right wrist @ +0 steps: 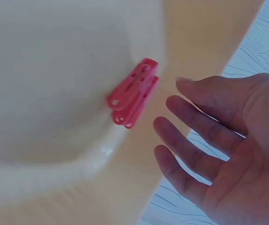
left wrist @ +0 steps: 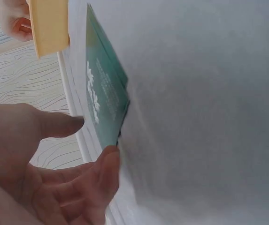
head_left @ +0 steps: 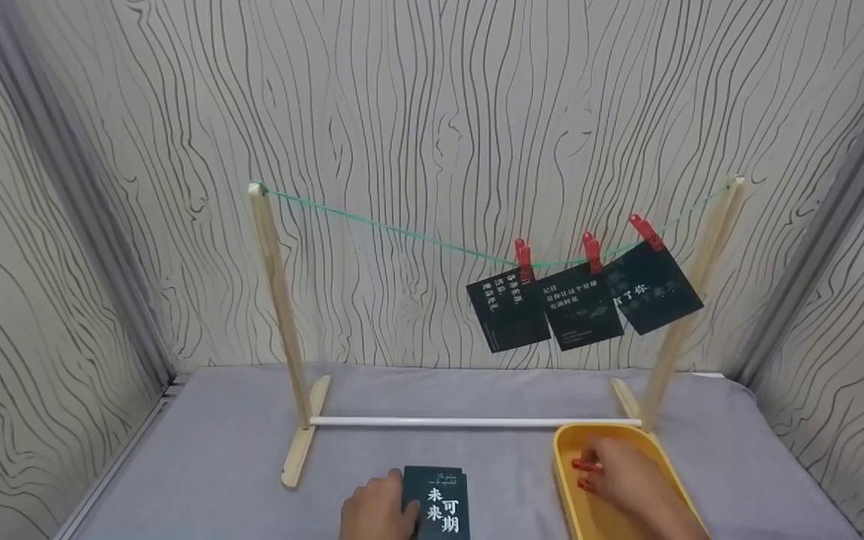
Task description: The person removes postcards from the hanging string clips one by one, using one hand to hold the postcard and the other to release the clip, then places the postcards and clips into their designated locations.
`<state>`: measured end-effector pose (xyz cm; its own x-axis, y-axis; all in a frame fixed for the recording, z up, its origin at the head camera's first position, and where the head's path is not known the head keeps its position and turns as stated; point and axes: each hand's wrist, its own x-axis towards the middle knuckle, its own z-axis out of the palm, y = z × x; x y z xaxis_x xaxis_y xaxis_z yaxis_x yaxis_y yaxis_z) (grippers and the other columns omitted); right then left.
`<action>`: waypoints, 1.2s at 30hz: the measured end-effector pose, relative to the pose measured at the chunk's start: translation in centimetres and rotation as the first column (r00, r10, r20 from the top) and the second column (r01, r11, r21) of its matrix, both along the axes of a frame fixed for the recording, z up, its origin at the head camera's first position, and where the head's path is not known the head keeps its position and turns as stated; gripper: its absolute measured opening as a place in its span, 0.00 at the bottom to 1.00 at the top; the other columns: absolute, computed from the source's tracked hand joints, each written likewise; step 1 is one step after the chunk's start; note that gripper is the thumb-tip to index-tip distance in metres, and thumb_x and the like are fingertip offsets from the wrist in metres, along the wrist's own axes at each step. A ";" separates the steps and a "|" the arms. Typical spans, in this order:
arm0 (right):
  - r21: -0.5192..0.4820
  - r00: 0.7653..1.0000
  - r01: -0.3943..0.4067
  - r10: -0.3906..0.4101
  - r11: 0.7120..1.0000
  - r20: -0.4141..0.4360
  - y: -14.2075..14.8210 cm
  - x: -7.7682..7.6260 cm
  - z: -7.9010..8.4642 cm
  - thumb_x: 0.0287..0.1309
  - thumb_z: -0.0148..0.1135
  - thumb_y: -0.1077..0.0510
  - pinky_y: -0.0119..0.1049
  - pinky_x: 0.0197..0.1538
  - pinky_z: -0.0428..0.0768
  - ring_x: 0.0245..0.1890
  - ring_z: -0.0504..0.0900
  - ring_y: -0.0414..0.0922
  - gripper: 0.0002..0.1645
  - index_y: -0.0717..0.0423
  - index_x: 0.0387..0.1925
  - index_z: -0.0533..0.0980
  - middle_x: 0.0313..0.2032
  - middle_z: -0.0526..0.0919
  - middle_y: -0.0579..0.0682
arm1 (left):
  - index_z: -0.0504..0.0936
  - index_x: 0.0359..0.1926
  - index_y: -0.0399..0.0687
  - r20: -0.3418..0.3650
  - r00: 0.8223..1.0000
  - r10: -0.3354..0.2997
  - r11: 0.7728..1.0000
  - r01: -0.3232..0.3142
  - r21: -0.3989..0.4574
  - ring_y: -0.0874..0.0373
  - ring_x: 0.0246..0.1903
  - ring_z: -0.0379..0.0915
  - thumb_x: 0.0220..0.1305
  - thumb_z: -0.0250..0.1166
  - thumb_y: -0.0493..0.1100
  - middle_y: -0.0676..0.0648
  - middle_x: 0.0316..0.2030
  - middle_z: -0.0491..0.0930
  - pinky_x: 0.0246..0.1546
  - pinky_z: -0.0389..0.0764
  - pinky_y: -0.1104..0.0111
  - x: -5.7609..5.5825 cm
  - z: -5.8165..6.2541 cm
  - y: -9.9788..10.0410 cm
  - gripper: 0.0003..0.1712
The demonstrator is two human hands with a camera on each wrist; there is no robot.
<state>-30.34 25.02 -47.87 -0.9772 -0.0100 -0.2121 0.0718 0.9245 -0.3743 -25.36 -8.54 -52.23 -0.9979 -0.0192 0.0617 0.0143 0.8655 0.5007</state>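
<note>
My left hand is at the left edge of a small stack of dark cards with white lettering. In the left wrist view its fingertips meet the corner of the stack, while the thumb stands apart from the fingers. Inside a yellow tray, my right hand reaches toward red clothespins. Its fingers are loosely spread beside them, and a gap shows between fingertips and clothespins in the right wrist view.
Behind the hands stands a wooden frame with a white crossbar. A green string sags between its posts. Three dark cards hang toward its right side, each from a red clothespin. A patterned wall rises behind.
</note>
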 end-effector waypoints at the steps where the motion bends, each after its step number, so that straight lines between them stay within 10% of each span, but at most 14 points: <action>1: 0.011 1.000 0.002 -0.002 1.000 -0.019 -0.1 0.0 0.3 0.55 0.69 0.60 0.43 0.46 0.81 0.32 0.75 0.41 0.06 0.51 0.36 0.80 0.32 0.82 0.43 | 0.81 0.32 0.41 -0.033 0.999 0.006 1.000 -0.006 0.004 0.54 0.22 0.78 0.50 0.74 0.46 0.45 0.21 0.81 0.22 0.77 0.58 -0.1 0.3 0.0 0.15; 8: 0.102 0.969 -0.010 0.035 0.995 -0.246 0.0 0.6 3.0 0.56 0.69 0.53 0.42 0.37 0.81 0.27 0.74 0.42 0.07 0.51 0.33 0.81 0.28 0.81 0.44 | 0.82 0.40 0.51 -0.206 0.978 0.008 0.996 0.011 0.090 0.68 0.20 0.67 0.59 0.68 0.46 0.58 0.23 0.75 0.19 0.66 0.74 -1.0 2.6 -0.2 0.09; 17: 0.040 0.911 -0.064 0.074 0.997 -0.405 -1.4 0.1 7.7 0.58 0.68 0.53 0.43 0.41 0.85 0.29 0.76 0.41 0.05 0.50 0.33 0.83 0.30 0.85 0.44 | 0.79 0.47 0.50 -0.323 0.939 -0.120 0.953 0.201 0.228 0.60 0.41 0.79 0.62 0.68 0.44 0.52 0.39 0.81 0.38 0.83 0.69 -2.3 4.5 -0.7 0.13; 26: -0.020 0.798 -0.151 0.109 0.988 -0.593 -4.5 -0.5 12.4 0.62 0.65 0.52 0.40 0.42 0.87 0.32 0.80 0.42 0.06 0.48 0.36 0.83 0.34 0.87 0.45 | 0.77 0.52 0.46 -0.351 0.927 -0.130 0.895 0.262 0.360 0.52 0.50 0.81 0.62 0.68 0.42 0.44 0.48 0.83 0.40 0.85 0.75 -3.1 5.2 -0.3 0.18; 32: -0.014 0.729 -0.195 0.135 0.981 -0.671 -5.2 -1.1 15.6 0.63 0.64 0.50 0.39 0.40 0.88 0.31 0.81 0.41 0.07 0.47 0.37 0.82 0.33 0.87 0.44 | 0.74 0.57 0.46 -0.404 0.908 -0.110 0.915 0.251 0.315 0.50 0.55 0.78 0.62 0.69 0.47 0.43 0.53 0.80 0.48 0.84 0.62 -3.8 5.9 0.2 0.25; 36: -0.018 0.699 -0.221 0.145 0.975 -0.701 -5.2 -1.5 17.0 0.63 0.64 0.50 0.42 0.42 0.88 0.33 0.82 0.43 0.08 0.49 0.40 0.81 0.35 0.87 0.46 | 0.72 0.60 0.46 -0.400 0.910 -0.111 0.885 0.274 0.377 0.48 0.60 0.75 0.62 0.69 0.48 0.41 0.58 0.77 0.49 0.85 0.62 -4.4 6.4 0.4 0.29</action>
<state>-31.80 19.79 -30.88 -0.8248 -0.1872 0.5336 -0.4086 0.8496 -0.3335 -29.75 -8.10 -45.83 -0.8936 0.0660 0.4439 0.4066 0.5379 0.7385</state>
